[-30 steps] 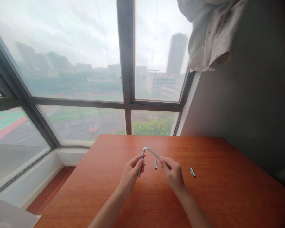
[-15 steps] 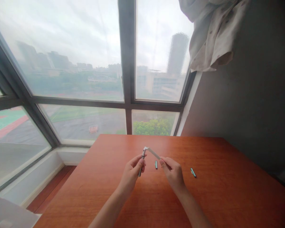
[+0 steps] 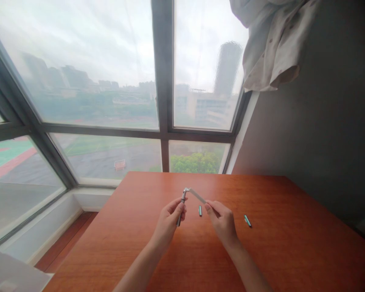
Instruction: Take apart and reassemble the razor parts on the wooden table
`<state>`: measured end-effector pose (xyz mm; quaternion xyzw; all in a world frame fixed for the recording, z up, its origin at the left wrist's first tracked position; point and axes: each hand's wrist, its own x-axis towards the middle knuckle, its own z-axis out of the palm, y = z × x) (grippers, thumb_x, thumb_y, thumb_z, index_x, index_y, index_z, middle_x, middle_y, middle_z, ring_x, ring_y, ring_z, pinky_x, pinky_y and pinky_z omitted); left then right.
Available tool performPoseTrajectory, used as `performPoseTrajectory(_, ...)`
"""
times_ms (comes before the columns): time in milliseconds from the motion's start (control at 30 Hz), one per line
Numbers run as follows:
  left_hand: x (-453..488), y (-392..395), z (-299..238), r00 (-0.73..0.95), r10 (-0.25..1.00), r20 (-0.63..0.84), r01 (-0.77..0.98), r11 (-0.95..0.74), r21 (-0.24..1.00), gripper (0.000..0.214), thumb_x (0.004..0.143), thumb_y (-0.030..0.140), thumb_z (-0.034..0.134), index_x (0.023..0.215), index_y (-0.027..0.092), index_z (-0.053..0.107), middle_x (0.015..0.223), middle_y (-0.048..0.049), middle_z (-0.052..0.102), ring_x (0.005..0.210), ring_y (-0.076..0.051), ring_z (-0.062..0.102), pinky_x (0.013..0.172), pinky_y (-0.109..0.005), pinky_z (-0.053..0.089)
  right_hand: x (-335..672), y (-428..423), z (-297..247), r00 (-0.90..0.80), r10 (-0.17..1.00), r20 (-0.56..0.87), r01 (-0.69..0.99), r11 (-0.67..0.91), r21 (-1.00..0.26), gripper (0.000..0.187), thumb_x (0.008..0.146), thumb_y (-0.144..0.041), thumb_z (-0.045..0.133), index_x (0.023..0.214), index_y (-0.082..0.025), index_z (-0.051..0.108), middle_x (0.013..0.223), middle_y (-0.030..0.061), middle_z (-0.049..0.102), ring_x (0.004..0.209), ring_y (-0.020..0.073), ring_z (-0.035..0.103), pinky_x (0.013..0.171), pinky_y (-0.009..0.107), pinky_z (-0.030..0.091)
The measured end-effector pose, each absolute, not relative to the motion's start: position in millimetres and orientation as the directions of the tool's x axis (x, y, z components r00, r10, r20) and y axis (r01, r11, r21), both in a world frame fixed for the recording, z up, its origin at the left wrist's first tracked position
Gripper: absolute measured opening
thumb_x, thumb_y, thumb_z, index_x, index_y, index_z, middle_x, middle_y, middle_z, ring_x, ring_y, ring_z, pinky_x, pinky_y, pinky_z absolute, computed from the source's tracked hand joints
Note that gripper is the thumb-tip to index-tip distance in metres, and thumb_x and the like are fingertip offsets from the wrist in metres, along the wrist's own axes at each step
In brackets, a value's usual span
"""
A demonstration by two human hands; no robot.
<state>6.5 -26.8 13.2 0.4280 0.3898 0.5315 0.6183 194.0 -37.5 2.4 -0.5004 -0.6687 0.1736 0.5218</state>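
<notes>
Both hands hold one thin, bent silver tool (image 3: pixel 191 193) just above the wooden table (image 3: pixel 280 247). My left hand (image 3: pixel 169 222) pinches its darker, nearly upright arm. My right hand (image 3: pixel 221 221) pinches the end of its pale slanted arm; the two arms meet at a joint at the top. A small teal cylinder (image 3: pixel 200 210) lies on the table between my hands. A second teal cylinder (image 3: pixel 247 220) lies to the right of my right hand.
A large window (image 3: pixel 109 101) with dark frames stands behind the table's far edge. A grey wall (image 3: pixel 322 121) borders the right side, with a pale curtain (image 3: pixel 270 48) bunched at the top. A white ledge (image 3: pixel 42 235) runs along the left.
</notes>
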Motion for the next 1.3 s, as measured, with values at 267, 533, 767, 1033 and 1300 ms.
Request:
performPoseTrajectory(267, 5.1, -25.8, 12.7, 0.128, 0.991, -0.024, -0.291, 0.060, 0.955, 0.049, 0.074, 0.044, 0.071, 0.113, 0.015, 0.067, 0.070, -0.0021, 0.056, 0.057, -0.011, 0.045, 0.054, -0.022, 0.034, 193.8, -36.6, 1.4, 0.052, 0.838, 0.544, 0.511, 0.446, -0.735, 0.032, 0.093, -0.039, 0.048, 0.090, -0.018, 0.071, 0.072, 0.0041, 0.066, 0.065, 0.0170, 0.060, 0.061, 0.024, 0.044)
performPoseTrajectory(533, 5.2, -25.0, 11.5, 0.116, 0.993, -0.020, -0.299, 0.054, 0.953, 0.049, 0.074, 0.045, 0.070, 0.113, 0.015, 0.067, 0.070, -0.0021, 0.056, 0.057, -0.010, 0.045, 0.053, -0.022, 0.033, 195.8, -35.7, -0.1, 0.107, 0.832, 0.545, 0.529, 0.416, -0.739, 0.033, 0.092, -0.040, 0.048, 0.091, -0.016, 0.071, 0.075, 0.0058, 0.067, 0.069, 0.0184, 0.061, 0.063, 0.025, 0.046)
performPoseTrajectory(767, 7.1, -26.1, 11.9, 0.124, 0.992, -0.030, -0.298, 0.066, 0.952, 0.049, 0.073, 0.045, 0.071, 0.111, 0.015, 0.068, 0.070, -0.0024, 0.057, 0.057, -0.011, 0.046, 0.054, -0.023, 0.034, 192.1, -39.1, 6.0, 0.044, 0.820, 0.570, 0.500, 0.476, -0.724, 0.034, 0.093, -0.039, 0.046, 0.088, -0.017, 0.071, 0.070, 0.0040, 0.064, 0.065, 0.0169, 0.059, 0.060, 0.024, 0.045)
performPoseTrajectory(1033, 6.9, -26.4, 14.4, 0.136, 0.990, -0.044, -0.313, 0.085, 0.946, 0.051, 0.071, 0.046, 0.073, 0.110, 0.014, 0.069, 0.070, -0.0028, 0.057, 0.057, -0.011, 0.046, 0.053, -0.023, 0.033, 194.2, -37.0, 2.1, 0.013, 0.819, 0.574, 0.522, 0.484, -0.702, 0.031, 0.093, -0.038, 0.047, 0.090, -0.019, 0.072, 0.073, 0.0047, 0.067, 0.068, 0.0178, 0.061, 0.063, 0.026, 0.046)
performPoseTrajectory(1300, 6.5, -27.7, 14.3, 0.137, 0.989, -0.047, -0.332, 0.091, 0.939, 0.048, 0.072, 0.044, 0.073, 0.109, 0.015, 0.069, 0.070, -0.0025, 0.058, 0.057, -0.010, 0.047, 0.054, -0.022, 0.034, 194.6, -38.2, 4.0, 0.025, 0.815, 0.578, 0.540, 0.476, -0.695, 0.029, 0.093, -0.036, 0.048, 0.092, -0.019, 0.071, 0.074, 0.0047, 0.066, 0.068, 0.0173, 0.061, 0.064, 0.025, 0.045)
